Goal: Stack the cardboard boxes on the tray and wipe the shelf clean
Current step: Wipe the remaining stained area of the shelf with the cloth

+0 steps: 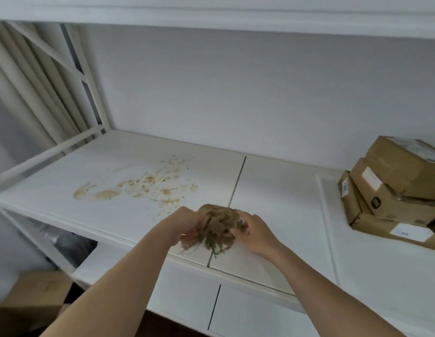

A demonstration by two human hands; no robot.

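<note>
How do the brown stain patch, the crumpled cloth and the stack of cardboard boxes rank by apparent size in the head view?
1. Brown stain patch, widest spread.
2. Stack of cardboard boxes, partly cut off, so possibly larger.
3. Crumpled cloth, smallest, though nearest.

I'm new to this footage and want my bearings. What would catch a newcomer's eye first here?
Both hands, the left hand and the right hand, hold a crumpled, brown-stained cloth at the front edge of the white shelf. Behind and to the left, a brown smeared stain spreads across the shelf. At the far right, cardboard boxes sit stacked on a white tray.
</note>
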